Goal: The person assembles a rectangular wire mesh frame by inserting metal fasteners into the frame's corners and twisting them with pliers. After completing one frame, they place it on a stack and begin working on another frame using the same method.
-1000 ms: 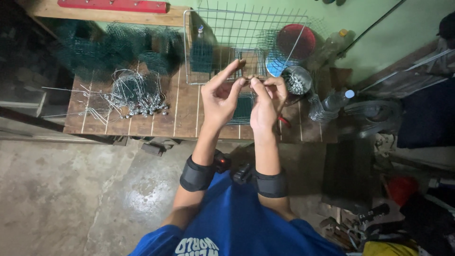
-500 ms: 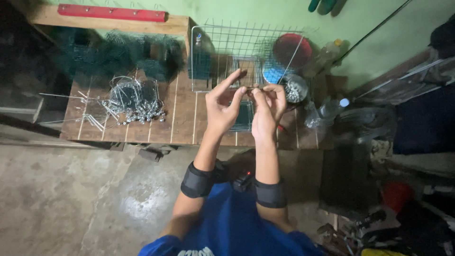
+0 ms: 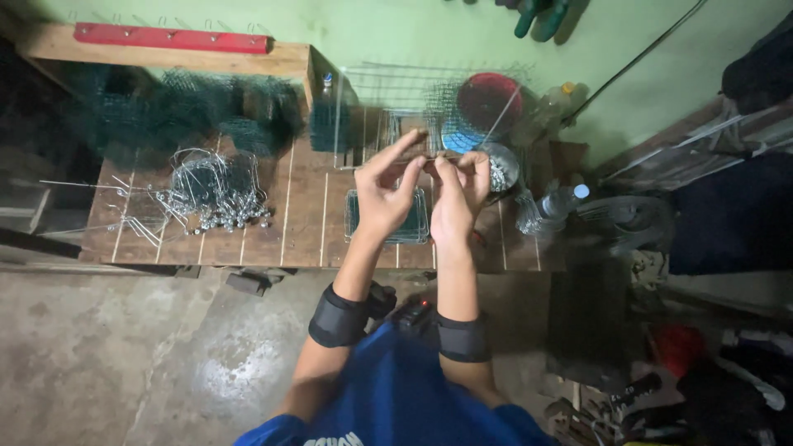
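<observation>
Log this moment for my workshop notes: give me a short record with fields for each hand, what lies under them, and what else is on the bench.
left hand: raised over the bench, fingertips pinching a small piece, too small to identify
right hand: fingertips meeting the left hand's at that piece
below hands: small green mesh tray
bench: wooden planks
bench left: pile of bent wire pieces
bench back: wire cage, red lid

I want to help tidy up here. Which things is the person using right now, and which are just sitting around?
In use:
left hand and right hand, pinching a small wire piece between them
green mesh panel lying under the hands

Sitting around:
pile of bent wires
dark mesh rolls
clear plastic bottle
red strip
wooden table
</observation>
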